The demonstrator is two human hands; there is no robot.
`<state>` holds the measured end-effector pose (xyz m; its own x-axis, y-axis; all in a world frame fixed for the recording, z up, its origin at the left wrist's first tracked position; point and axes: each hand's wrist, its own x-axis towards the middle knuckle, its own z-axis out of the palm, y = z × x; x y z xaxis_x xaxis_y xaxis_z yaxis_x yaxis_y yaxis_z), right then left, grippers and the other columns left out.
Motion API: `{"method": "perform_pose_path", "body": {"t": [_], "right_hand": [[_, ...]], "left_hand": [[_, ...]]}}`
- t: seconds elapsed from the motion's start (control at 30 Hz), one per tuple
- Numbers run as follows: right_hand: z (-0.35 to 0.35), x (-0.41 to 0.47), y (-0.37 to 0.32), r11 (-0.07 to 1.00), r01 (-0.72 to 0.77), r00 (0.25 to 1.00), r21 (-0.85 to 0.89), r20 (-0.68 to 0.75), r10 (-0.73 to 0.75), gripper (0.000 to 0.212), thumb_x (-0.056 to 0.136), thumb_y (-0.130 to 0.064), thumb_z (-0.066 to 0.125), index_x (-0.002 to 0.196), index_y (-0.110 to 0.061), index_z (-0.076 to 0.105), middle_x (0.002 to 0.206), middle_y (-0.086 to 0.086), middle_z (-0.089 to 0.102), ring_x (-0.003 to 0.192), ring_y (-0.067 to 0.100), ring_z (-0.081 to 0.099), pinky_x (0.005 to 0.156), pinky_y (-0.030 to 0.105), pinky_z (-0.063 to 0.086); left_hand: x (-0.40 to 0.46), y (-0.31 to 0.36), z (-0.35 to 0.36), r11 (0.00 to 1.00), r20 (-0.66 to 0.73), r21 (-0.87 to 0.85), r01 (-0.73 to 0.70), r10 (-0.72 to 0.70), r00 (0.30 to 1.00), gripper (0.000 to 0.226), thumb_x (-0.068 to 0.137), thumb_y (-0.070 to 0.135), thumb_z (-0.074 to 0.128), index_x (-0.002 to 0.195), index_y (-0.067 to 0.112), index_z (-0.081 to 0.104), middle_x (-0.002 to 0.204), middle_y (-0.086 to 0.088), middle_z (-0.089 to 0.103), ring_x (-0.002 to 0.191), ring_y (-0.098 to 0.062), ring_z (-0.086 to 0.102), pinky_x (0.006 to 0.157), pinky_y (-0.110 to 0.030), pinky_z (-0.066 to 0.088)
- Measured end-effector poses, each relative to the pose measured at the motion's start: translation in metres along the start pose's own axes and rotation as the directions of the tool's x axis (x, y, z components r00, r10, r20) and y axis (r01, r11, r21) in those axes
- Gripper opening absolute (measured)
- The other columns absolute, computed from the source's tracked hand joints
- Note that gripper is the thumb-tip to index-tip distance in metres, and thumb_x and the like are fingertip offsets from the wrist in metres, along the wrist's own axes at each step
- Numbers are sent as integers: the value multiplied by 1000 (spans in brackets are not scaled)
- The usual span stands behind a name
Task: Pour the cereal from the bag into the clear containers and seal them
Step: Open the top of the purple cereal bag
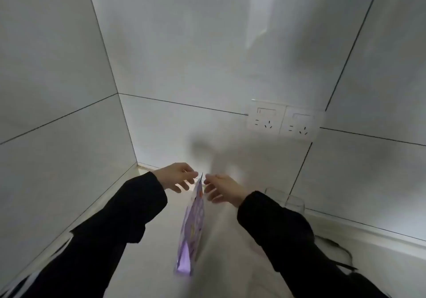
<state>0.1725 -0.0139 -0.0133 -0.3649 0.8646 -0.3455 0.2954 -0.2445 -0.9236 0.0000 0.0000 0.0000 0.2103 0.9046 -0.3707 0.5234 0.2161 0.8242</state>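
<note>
Black sleeves reach in from the lower corners of the frame, and going left to right: the left hand (176,176) pinches one side of the bag's top edge, the purple bag (192,226) stands upright on the pale bench (226,251) at lower centre, and the right hand (221,188) pinches the opposite side of that edge, its other fingers loosely spread. Further right, against the wall, stand two clear containers (284,197), well apart from the bag; whether they have lids I cannot tell. Two sockets (282,122) sit on the tiled wall above them. The step in hand looks like opening the bag. Next, the hands would need to pull the top apart, then carry the bag to the containers.
</note>
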Motion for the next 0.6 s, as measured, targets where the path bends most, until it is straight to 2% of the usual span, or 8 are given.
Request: {"method": "perform_pose_path", "body": {"t": [0.07, 0.13, 0.27, 0.47, 0.6], "right_hand": [[8, 6, -2, 1000, 0, 1000, -13, -31, -1, 32, 97, -30, 36, 72, -14, 48, 66, 2, 52, 54, 15, 47, 54, 21, 39], [12, 13, 2, 1000, -10, 999, 3, -42, 10, 36, 97, -29, 34, 68, -14, 48, 65, 3, 52, 52, 15, 46, 51, 19, 39], [16, 30, 12, 996, -39, 998, 81, -40, 42, 33, 95, -34, 38, 75, -12, 53, 68, 3, 53, 55, 16, 48, 56, 21, 43], [17, 41, 29, 984, 5, 998, 180, -63, 6, 30, 92, -43, 45, 88, -13, 48, 72, 2, 54, 57, 15, 53, 57, 22, 46], [18, 43, 34, 979, 46, 996, 200, -84, -30, 28, 93, -41, 44, 87, -14, 46, 72, 3, 54, 56, 15, 52, 57, 22, 46]], "left_hand": [[3, -4, 3, 1000, -2, -22, 20, -20, 1000, 14, 88, 30, 53, 89, 16, 51, 90, -1, 57, 73, -16, 57, 60, -23, 44], [6, -7, 6, 998, 31, -51, 23, -21, 999, 16, 87, 31, 55, 91, 16, 52, 95, -3, 59, 75, -15, 60, 61, -23, 47], [15, -20, 9, 994, 85, -106, 4, 5, 996, 21, 85, 34, 58, 95, 16, 54, 101, -3, 63, 76, -16, 67, 58, -19, 50], [26, -31, 8, 968, 32, -252, -10, 18, 999, 21, 82, 29, 63, 94, 11, 58, 96, -10, 66, 62, -15, 68, 56, -18, 52], [29, -33, 8, 964, 40, -267, -6, 17, 999, 20, 82, 27, 63, 94, 11, 60, 96, -11, 65, 62, -16, 67, 58, -19, 53]]}}
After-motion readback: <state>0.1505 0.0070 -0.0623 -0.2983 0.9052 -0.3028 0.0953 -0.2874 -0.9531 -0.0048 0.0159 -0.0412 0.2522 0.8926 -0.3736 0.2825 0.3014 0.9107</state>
